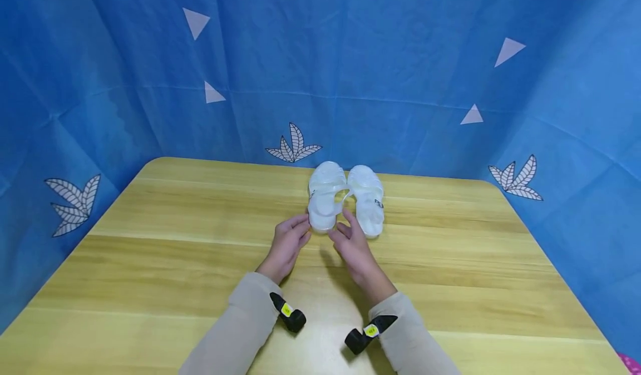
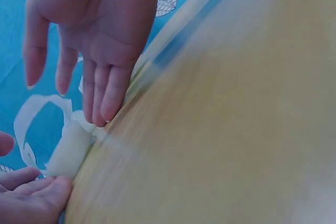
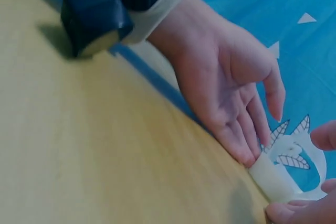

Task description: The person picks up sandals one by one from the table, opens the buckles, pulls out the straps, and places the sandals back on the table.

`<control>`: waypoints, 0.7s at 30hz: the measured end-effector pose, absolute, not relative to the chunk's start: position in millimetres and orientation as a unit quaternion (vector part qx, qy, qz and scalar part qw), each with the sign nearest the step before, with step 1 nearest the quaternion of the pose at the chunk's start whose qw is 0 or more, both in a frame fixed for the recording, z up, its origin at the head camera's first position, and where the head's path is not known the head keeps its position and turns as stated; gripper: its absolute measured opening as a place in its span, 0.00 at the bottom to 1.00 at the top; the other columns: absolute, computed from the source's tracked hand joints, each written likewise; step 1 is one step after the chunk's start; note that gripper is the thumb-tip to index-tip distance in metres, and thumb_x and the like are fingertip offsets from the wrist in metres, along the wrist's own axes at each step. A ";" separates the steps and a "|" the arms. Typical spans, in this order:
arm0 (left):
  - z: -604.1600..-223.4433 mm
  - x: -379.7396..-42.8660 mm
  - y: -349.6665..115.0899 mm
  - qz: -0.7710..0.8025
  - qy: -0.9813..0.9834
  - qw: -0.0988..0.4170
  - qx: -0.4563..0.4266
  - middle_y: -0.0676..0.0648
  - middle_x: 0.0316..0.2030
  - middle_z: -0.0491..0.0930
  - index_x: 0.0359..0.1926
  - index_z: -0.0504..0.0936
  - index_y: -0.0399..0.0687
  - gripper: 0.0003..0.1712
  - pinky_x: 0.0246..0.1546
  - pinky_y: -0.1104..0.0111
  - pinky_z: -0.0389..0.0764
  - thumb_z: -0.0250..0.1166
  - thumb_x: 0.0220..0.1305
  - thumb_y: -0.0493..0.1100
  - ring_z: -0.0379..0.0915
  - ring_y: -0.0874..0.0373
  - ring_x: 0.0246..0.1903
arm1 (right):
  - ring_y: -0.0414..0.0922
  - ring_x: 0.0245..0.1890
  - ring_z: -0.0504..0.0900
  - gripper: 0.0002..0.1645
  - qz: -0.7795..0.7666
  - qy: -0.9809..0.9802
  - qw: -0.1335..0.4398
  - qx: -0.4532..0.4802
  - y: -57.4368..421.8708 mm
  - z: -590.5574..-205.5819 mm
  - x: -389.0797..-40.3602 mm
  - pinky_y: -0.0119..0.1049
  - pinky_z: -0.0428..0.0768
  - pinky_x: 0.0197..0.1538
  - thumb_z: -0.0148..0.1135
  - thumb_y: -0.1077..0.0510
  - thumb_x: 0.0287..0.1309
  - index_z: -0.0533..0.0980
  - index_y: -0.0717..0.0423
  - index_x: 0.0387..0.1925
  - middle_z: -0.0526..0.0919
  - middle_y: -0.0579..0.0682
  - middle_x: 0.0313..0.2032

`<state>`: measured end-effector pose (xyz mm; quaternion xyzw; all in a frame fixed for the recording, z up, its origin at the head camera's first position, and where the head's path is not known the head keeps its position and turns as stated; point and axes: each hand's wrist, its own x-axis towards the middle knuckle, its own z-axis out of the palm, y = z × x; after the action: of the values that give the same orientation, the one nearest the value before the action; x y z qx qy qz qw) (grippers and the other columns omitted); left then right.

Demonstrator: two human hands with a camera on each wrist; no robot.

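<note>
A pair of whitish sandals lies side by side toward the far edge, toes pointing away. My left hand is at the outer side of the left sandal's heel, its fingertips right at the sole. My right hand reaches in from the other side, between the left sandal and the right sandal. In both wrist views the fingers are fairly straight, with the thumbs apart from the shoe. The heel strap stands up as a loop in the left wrist view. Neither hand is curled round the sandal.
The sandals lie on a light wooden table with rounded far corners. A blue patterned cloth hangs behind and beside it. A black camera is strapped on the left wrist and another camera on the right.
</note>
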<state>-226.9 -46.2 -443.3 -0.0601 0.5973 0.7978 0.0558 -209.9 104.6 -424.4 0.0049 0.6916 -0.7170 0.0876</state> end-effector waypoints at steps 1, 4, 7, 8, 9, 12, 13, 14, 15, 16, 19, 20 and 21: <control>-443.3 -225.3 -47.2 0.786 0.613 0.060 -0.054 0.37 0.60 0.69 0.61 0.68 0.30 0.23 0.57 0.62 0.71 0.52 0.67 0.35 0.67 0.53 0.55 | 0.57 0.68 0.56 0.40 -0.715 0.693 0.090 0.009 106.2 -425.0 -208.4 0.54 0.63 0.65 0.52 0.62 0.63 0.46 0.57 0.72 0.56 0.67 0.67; -442.6 -220.3 -50.2 0.753 0.653 0.072 -0.039 0.35 0.62 0.67 0.62 0.67 0.30 0.25 0.60 0.57 0.68 0.52 0.65 0.35 0.64 0.47 0.61 | 0.57 0.66 0.60 0.38 -0.705 0.703 0.095 0.013 110.4 -427.5 -204.5 0.52 0.65 0.63 0.52 0.62 0.62 0.50 0.59 0.70 0.59 0.67 0.65; -441.6 -214.6 -54.7 0.725 0.684 0.081 -0.007 0.33 0.62 0.66 0.63 0.65 0.29 0.26 0.60 0.54 0.68 0.52 0.66 0.36 0.63 0.43 0.62 | 0.58 0.63 0.66 0.34 -0.693 0.715 0.096 0.005 113.1 -430.2 -201.2 0.50 0.68 0.61 0.53 0.62 0.63 0.55 0.63 0.67 0.64 0.67 0.63; -441.0 -212.8 -56.4 0.720 0.689 0.088 -0.002 0.33 0.62 0.66 0.63 0.65 0.29 0.26 0.60 0.54 0.68 0.53 0.66 0.36 0.63 0.43 0.62 | 0.58 0.61 0.67 0.32 -0.688 0.720 0.095 0.002 113.8 -431.2 -200.3 0.49 0.70 0.60 0.53 0.63 0.62 0.57 0.65 0.66 0.65 0.68 0.61; -440.3 -211.1 -58.4 0.714 0.693 0.095 0.005 0.33 0.62 0.66 0.63 0.65 0.29 0.26 0.61 0.54 0.68 0.53 0.66 0.37 0.64 0.42 0.62 | 0.58 0.60 0.69 0.31 -0.684 0.724 0.093 -0.002 114.5 -431.7 -199.3 0.48 0.70 0.59 0.53 0.63 0.62 0.59 0.66 0.65 0.66 0.68 0.60; -438.5 -208.4 -64.6 0.702 0.703 0.113 0.015 0.33 0.62 0.67 0.62 0.66 0.29 0.25 0.61 0.53 0.67 0.53 0.67 0.37 0.65 0.42 0.61 | 0.56 0.57 0.71 0.27 -0.669 0.738 0.084 -0.018 116.7 -432.2 -196.7 0.45 0.72 0.58 0.54 0.64 0.61 0.64 0.69 0.61 0.70 0.67 0.57; -437.5 -208.5 -66.9 0.700 0.704 0.118 0.015 0.33 0.62 0.67 0.62 0.66 0.29 0.25 0.61 0.53 0.67 0.53 0.67 0.37 0.65 0.42 0.61 | 0.55 0.57 0.72 0.26 -0.662 0.745 0.079 -0.024 117.4 -432.5 -196.7 0.45 0.72 0.58 0.55 0.64 0.61 0.65 0.70 0.59 0.71 0.67 0.56; -436.6 -208.8 -69.1 0.700 0.703 0.123 0.014 0.34 0.62 0.67 0.62 0.66 0.30 0.25 0.61 0.53 0.67 0.53 0.67 0.37 0.64 0.42 0.61 | 0.55 0.56 0.72 0.25 -0.656 0.750 0.076 -0.028 118.2 -432.6 -196.7 0.45 0.73 0.58 0.55 0.64 0.61 0.66 0.70 0.58 0.72 0.66 0.55; -435.9 -209.2 -70.8 0.699 0.704 0.126 0.014 0.34 0.61 0.67 0.62 0.66 0.30 0.25 0.61 0.54 0.67 0.53 0.67 0.37 0.64 0.42 0.61 | 0.55 0.55 0.72 0.24 -0.651 0.755 0.073 -0.032 119.3 -432.6 -196.9 0.45 0.73 0.58 0.55 0.64 0.61 0.67 0.70 0.57 0.73 0.65 0.54; -434.9 -209.6 -72.2 0.697 0.706 0.128 0.015 0.34 0.61 0.67 0.63 0.66 0.30 0.25 0.61 0.53 0.66 0.53 0.67 0.37 0.64 0.42 0.61 | 0.54 0.55 0.73 0.23 -0.647 0.758 0.069 -0.035 120.4 -432.7 -197.4 0.45 0.73 0.58 0.55 0.64 0.61 0.68 0.70 0.57 0.74 0.65 0.54; -432.7 -210.4 -74.5 0.692 0.709 0.134 0.017 0.34 0.61 0.67 0.63 0.65 0.31 0.26 0.62 0.54 0.66 0.53 0.67 0.38 0.64 0.43 0.62 | 0.53 0.55 0.73 0.22 -0.642 0.762 0.067 -0.036 123.9 -433.5 -199.5 0.44 0.72 0.58 0.56 0.64 0.61 0.69 0.70 0.56 0.75 0.64 0.54; -432.6 -210.5 -74.9 0.690 0.711 0.135 0.018 0.34 0.62 0.67 0.63 0.65 0.31 0.26 0.62 0.54 0.66 0.53 0.67 0.38 0.64 0.43 0.62 | 0.53 0.55 0.73 0.22 -0.643 0.762 0.070 -0.035 124.6 -433.6 -199.9 0.43 0.72 0.58 0.56 0.63 0.61 0.69 0.70 0.56 0.75 0.63 0.54; -432.4 -210.5 -75.3 0.688 0.712 0.138 0.018 0.34 0.62 0.67 0.64 0.65 0.31 0.26 0.62 0.54 0.66 0.53 0.67 0.38 0.63 0.43 0.62 | 0.52 0.55 0.74 0.22 -0.642 0.763 0.073 -0.037 125.1 -433.5 -200.0 0.43 0.73 0.57 0.56 0.63 0.62 0.69 0.70 0.56 0.75 0.63 0.54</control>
<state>-210.5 -75.3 -432.4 0.0178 0.7122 0.6881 0.1380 -200.0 125.1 -433.5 -0.0370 0.7626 -0.6417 0.0729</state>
